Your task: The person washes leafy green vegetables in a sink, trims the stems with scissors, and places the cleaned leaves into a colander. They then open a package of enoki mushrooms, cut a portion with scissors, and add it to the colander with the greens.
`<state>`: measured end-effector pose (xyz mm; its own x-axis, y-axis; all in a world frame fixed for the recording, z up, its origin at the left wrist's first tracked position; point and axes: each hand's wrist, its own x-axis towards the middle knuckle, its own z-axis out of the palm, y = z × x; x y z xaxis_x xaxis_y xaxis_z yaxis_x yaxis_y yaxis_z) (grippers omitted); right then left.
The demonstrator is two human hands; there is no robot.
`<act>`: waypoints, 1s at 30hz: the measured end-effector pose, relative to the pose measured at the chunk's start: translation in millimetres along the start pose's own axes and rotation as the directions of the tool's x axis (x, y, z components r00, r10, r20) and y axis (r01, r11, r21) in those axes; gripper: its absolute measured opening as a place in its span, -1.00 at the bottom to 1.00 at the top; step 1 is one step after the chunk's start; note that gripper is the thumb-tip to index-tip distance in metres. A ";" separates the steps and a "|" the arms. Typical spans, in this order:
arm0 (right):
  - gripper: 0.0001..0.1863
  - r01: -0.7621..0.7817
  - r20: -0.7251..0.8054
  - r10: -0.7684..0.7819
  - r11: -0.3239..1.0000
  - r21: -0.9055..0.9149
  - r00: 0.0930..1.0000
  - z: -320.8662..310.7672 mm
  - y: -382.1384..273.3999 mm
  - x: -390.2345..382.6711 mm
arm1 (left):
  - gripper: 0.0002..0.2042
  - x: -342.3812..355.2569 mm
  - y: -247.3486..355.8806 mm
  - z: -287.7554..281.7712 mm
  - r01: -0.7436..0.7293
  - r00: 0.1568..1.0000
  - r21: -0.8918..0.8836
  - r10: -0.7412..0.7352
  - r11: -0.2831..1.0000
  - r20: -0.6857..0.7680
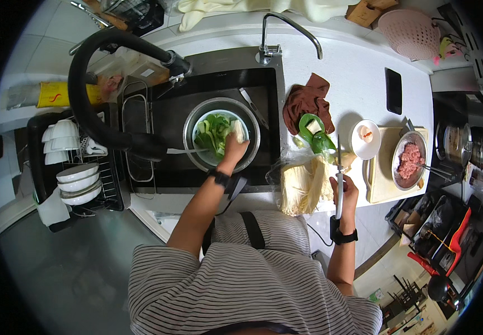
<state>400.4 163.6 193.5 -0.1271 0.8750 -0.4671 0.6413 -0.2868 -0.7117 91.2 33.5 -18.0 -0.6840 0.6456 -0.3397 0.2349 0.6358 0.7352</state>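
My left hand [236,148] is over a steel basin [187,128] in the sink, closed on a pale bunch of enoki mushrooms [238,130]. Leafy greens [213,134] fill the lighter bowl inside that basin, and water runs in from the black faucet [146,146]. Above the counter's front edge, my right hand [347,192] grips the white handle of a knife [339,192], its narrow blade pointing away from me. Beside the knife, to its left, lies a clear plastic bag of enoki mushrooms [297,187], partly opened out.
A brown cloth [307,106] lies behind green vegetable pieces [323,143]. To the right are a white bowl [364,149], a cutting board [378,178], a steel bowl of minced meat [410,162] and a phone [393,90]. A dish rack [110,190] stands left of the sink.
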 end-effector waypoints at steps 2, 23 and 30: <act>-0.65 -0.027 0.028 0.026 0.999 0.029 0.999 3.3 1.6 -0.9 | -0.76 -50.0 11.1 -45.1 0.071 0.986 -0.344 -0.013 0.936 0.167; -0.67 0.088 -0.044 -0.097 0.981 -0.174 0.994 22.6 -9.6 -52.0 | -0.36 35.4 -10.2 29.0 -0.049 0.921 0.738 -0.255 0.673 0.294; -0.65 0.176 0.027 -0.174 0.964 -0.198 0.984 22.9 -4.1 -38.8 | -0.35 -13.1 15.2 -10.6 -0.219 0.971 0.588 0.118 0.779 0.206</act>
<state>385.4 121.9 202.6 -0.2572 0.9007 -0.3501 0.7459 -0.0453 -0.6646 96.4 30.2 3.9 -0.4941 0.7893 -0.3645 0.7388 0.6022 0.3024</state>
